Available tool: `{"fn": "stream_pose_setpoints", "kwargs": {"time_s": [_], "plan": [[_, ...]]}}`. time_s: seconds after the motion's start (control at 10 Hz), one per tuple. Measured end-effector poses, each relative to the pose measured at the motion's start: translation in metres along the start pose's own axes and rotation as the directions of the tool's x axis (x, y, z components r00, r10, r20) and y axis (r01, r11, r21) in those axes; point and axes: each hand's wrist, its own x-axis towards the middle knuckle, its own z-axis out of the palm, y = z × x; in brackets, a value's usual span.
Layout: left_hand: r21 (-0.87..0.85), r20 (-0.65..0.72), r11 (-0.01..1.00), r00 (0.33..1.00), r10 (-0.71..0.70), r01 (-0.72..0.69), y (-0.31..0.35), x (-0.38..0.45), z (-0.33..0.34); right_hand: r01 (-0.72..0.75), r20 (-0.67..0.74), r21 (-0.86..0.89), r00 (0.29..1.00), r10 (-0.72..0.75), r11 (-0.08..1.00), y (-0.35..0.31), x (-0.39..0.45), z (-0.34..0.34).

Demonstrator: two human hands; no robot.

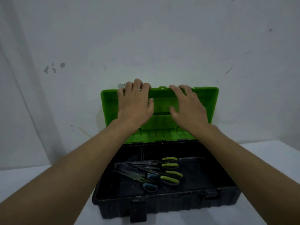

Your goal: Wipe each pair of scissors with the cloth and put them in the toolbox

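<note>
While fingertips hide behind it, both hands' fingers [138, 85] curl over the lid [204, 101] rim

white table [40, 184], scuffed white wall [146, 38]

Bare workroom corner, of no sure kind.
A scuffed white wall [146, 38] rises directly behind the toolbox [162, 203], which stands on a plain white tabletop [40, 184].
</note>
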Motion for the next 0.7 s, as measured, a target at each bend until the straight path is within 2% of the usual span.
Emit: {"fn": "stream_pose_setpoints", "kwargs": {"time_s": [0.2,0.4,0.5,0.6,0.7], "plan": [[-0.027,-0.062,1.0,0.998,0.007,-0.009,0.018,-0.04,-0.034,-0.014,-0.107,0.067,0.994,0.021,0.998,-0.012,-0.068,-0.024],[-0.085,0.048,0.994,0.996,0.07,-0.066,0.024,-0.109,-0.064,0.005,-0.128,0.072,0.992,0.004,0.997,-0.014,-0.159,-0.044],[-0.097,0.127,0.991,0.987,0.102,-0.09,0.027,-0.148,-0.066,-0.025,-0.105,0.076,0.994,0.033,0.997,-0.015,-0.196,-0.047],[-0.087,0.179,0.983,0.968,0.173,-0.16,0.031,-0.178,-0.067,-0.069,0.017,0.078,0.998,0.068,0.995,-0.014,-0.218,-0.048],[-0.079,0.165,0.983,0.971,0.174,-0.163,0.029,-0.191,-0.076,-0.078,0.101,0.084,0.992,0.069,0.993,-0.01,-0.218,-0.052]]}}
